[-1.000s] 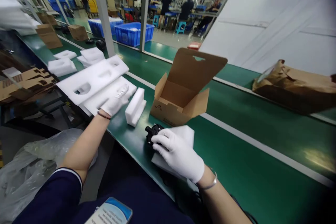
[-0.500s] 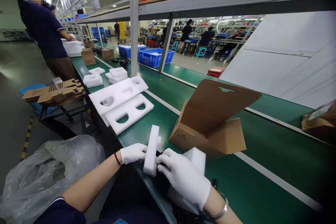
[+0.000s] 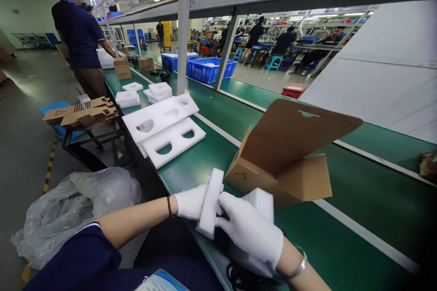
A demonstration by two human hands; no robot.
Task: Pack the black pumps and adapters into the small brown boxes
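In a white glove, my left hand [image 3: 192,203] grips a white foam piece [image 3: 210,204] from its left side, with the fingers partly behind it. The foam stands upright at the near edge of the bench. My right hand [image 3: 251,229], also gloved, has its thumb and fingers curled in at the foam's right face; what they hold there is hidden. A second white foam block [image 3: 262,203] sits just behind my right hand. Black cable [image 3: 235,275] lies below that hand. Beyond both stands an open cardboard box [image 3: 259,175] with its lid raised.
Flat foam sheets with cut-outs [image 3: 175,143] and smaller foam pieces [image 3: 127,98] lie along the green bench [image 3: 218,120] to the left. Folded cardboard [image 3: 82,116] rests on a stand beside a plastic bag [image 3: 82,204]. A co-worker [image 3: 80,41] stands farther up; blue bins [image 3: 210,70] sit behind.
My view has turned slightly left. Both hands and the foam piece have come closer together, and the dark thing that showed between them is now mostly covered.
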